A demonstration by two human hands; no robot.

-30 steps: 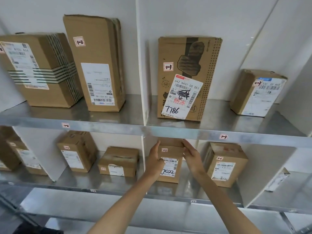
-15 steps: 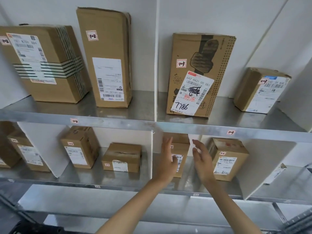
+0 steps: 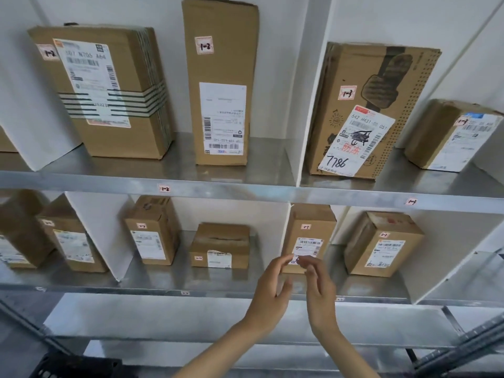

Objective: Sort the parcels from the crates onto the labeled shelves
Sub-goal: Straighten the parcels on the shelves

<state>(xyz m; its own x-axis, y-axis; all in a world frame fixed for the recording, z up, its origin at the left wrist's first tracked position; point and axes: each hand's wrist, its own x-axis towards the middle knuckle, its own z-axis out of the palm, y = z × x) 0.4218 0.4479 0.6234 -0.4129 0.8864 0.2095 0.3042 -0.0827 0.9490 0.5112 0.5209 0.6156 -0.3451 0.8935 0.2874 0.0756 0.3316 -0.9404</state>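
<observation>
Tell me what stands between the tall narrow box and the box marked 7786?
Only a white divider panel and bare shelf; the head view shows it.

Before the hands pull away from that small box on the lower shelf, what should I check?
1. Left hand free: ok, fingers straight, holding nothing.
2. Right hand free: ok, holding nothing.
3. Small box upright on the lower shelf: ok.
4. Gap to the neighbouring box on its right: ok, they stand apart.
5. Sticker on it matches the shelf tag: cannot tell, writing too blurred.
</observation>
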